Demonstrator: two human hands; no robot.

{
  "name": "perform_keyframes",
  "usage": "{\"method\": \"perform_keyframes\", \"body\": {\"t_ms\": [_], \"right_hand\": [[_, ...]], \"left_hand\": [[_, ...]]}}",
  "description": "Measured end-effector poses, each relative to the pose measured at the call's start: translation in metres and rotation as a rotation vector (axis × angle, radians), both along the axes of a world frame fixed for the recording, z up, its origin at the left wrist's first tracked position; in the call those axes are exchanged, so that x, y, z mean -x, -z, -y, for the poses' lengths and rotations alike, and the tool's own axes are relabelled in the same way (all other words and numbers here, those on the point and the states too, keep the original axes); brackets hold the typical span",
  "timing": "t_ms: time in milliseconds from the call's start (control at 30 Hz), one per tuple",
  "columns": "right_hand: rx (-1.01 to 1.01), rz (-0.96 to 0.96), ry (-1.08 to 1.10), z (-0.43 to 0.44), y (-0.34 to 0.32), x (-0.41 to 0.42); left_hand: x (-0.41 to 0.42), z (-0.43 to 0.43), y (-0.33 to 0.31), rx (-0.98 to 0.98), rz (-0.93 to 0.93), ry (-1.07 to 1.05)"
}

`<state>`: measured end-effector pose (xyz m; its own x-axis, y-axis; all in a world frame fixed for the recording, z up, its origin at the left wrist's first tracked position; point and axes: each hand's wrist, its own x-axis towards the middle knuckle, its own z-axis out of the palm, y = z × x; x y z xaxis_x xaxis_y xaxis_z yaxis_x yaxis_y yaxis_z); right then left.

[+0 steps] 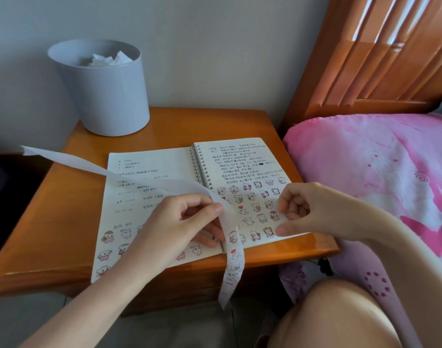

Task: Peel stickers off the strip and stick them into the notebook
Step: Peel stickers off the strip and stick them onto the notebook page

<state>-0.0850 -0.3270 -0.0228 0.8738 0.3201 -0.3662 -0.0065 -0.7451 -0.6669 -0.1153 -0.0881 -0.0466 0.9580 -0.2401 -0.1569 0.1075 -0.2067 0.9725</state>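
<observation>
A wooden bedside table (51,222) bears an open spiral notebook (164,162), with rows of stickers on both pages. The sticker strip (89,164) arches over the left page, passes between the pinching thumb and fingers of the left hand (179,222), and hangs past the table's front edge. The right hand (312,209) hovers over the right page, apart from the strip, fingers curled; whether they grasp a sticker cannot be told.

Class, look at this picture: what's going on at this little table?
A person is filling an open spiral notebook with cartoon stickers. The left hand pinches the long sticker strip, whose end hangs past the table edge. The right hand is curled over the right page; whether it holds a sticker is unclear. Both pages carry many stickers.
</observation>
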Motion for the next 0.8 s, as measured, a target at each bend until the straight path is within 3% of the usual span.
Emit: {"method": "perform_keyframes", "body": {"t_ms": [233,567,800], "right_hand": [[-0.081,-0.062,0.04,0.003,-0.004,-0.002],[0.03,0.068,0.119,0.011,-0.002,-0.005],[-0.246,0.115,0.048,-0.021,-0.012,0.009]], "left_hand": [[0.0,0.0,0.0,-0.002,-0.002,-0.001],[0.0,-0.001,0.0,-0.01,0.002,0.005],[-0.001,-0.001,-0.001,0.003,-0.007,-0.018]]}}
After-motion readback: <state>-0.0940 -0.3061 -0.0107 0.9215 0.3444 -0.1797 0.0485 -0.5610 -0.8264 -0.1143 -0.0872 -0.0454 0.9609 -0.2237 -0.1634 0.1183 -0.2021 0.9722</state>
